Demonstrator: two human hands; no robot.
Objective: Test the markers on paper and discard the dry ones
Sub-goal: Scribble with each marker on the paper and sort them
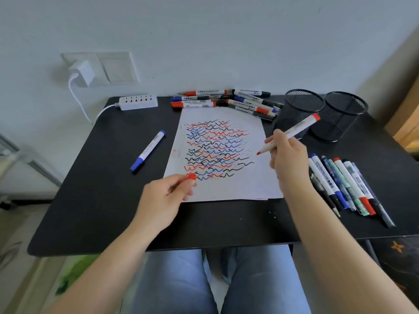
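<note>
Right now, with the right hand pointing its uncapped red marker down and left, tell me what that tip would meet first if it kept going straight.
Most likely the white paper sheet: the right hand aims the red-tipped white marker just above its right side, though the tip's height is unclear.

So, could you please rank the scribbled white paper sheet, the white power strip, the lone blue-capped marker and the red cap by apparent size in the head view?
1. Scribbled white paper sheet
2. Lone blue-capped marker and white power strip: alike, the strip lies farther away
3. Red cap

bright, even daylight | soft shadows | wide-angle bowing at edges | slight blur
</note>
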